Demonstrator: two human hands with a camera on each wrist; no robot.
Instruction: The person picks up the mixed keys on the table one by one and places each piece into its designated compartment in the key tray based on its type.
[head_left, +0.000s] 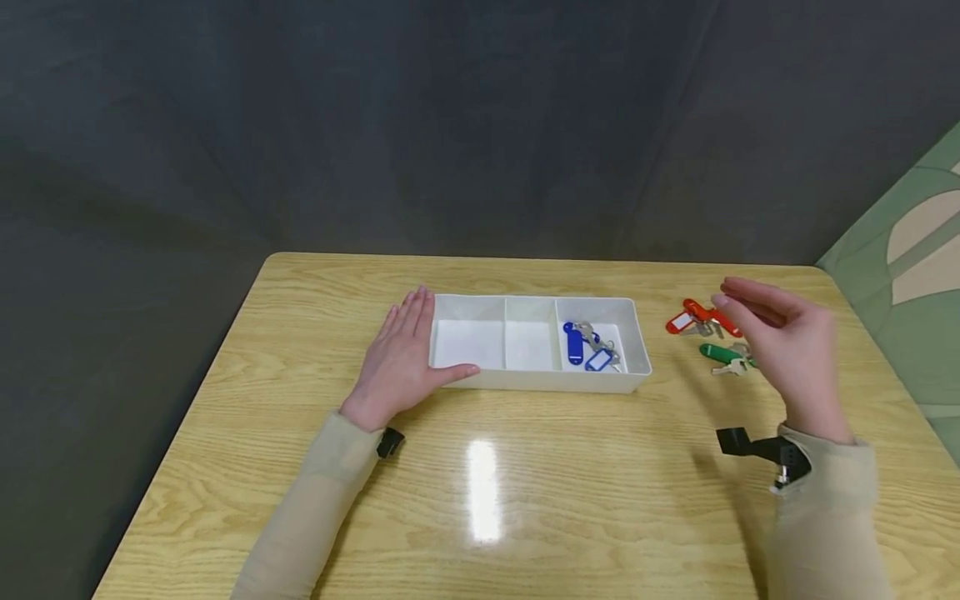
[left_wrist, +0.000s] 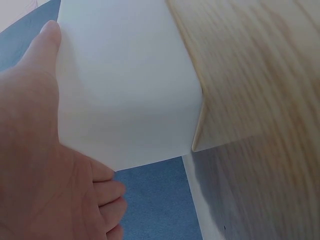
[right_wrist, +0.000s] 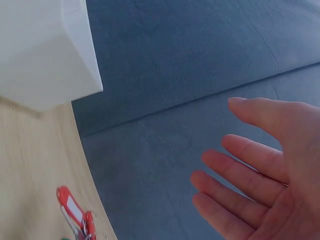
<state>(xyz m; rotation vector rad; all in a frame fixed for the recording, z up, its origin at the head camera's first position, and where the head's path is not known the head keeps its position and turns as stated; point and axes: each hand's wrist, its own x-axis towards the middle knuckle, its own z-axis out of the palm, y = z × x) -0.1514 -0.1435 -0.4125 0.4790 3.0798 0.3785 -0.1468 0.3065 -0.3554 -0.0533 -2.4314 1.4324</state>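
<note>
A white tray (head_left: 528,380) with three compartments lies on the wooden table. My left hand (head_left: 401,358) rests along its left end, fingers straight, thumb over the near wall. In the right compartment lie keys with blue tags (head_left: 575,346). My right hand (head_left: 787,342) is raised right of the tray with nothing in it; its fingers are loosely bent in the right wrist view. Below and left of it, keys with red tags (head_left: 681,322) lie on the table, and keys with a green tag (head_left: 720,353) lie nearer, partly hidden behind the hand.
The wooden table (head_left: 585,483) ends at a dark curtain (head_left: 480,133) at the back. A green and beige patterned cloth (head_left: 926,250) hangs beyond its right edge. The tray's left and middle compartments hold no keys.
</note>
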